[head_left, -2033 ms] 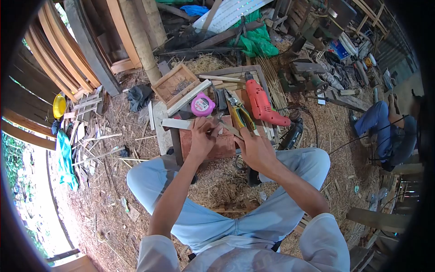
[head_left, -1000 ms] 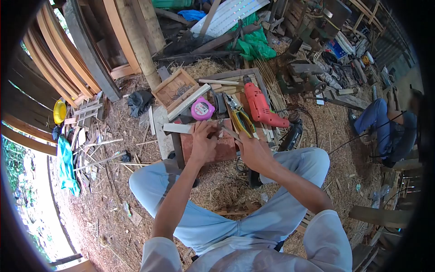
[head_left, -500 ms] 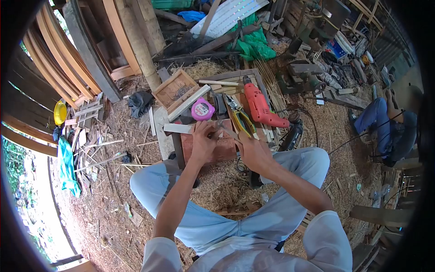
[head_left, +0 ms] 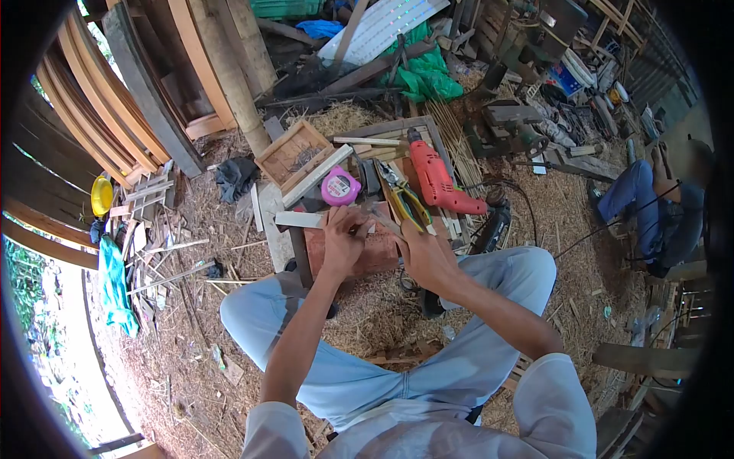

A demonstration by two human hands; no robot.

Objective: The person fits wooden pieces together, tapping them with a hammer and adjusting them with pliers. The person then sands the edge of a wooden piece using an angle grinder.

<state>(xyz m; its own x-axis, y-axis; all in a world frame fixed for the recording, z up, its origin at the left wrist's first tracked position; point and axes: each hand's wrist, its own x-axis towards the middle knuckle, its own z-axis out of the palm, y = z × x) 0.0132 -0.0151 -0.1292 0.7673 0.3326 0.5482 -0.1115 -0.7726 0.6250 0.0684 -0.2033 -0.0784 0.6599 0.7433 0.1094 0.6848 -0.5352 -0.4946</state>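
My left hand (head_left: 345,239) is closed on a pale wooden strip (head_left: 298,219), pressing it over the reddish worktop (head_left: 371,256) of a low bench. The strip's left end sticks out past the fingers. My right hand (head_left: 428,256) is wrapped round a thin, flat, blade-like tool (head_left: 388,219) that slants toward my left fingers; its exact kind is unclear and its grip is hidden. Just beyond my hands lie a pink tape measure (head_left: 339,187), yellow-handled pliers (head_left: 410,205) and a red power drill (head_left: 440,176).
A wooden box (head_left: 297,157) holding small metal pieces sits at the bench's far left. A dark power tool (head_left: 493,226) and cables lie right of the bench. Wood shavings and scraps cover the ground. Another person (head_left: 661,206) sits at the far right.
Both hands keep nearly the same places, with the strip and the blade-like tool still held. The whole view has shifted very slightly.
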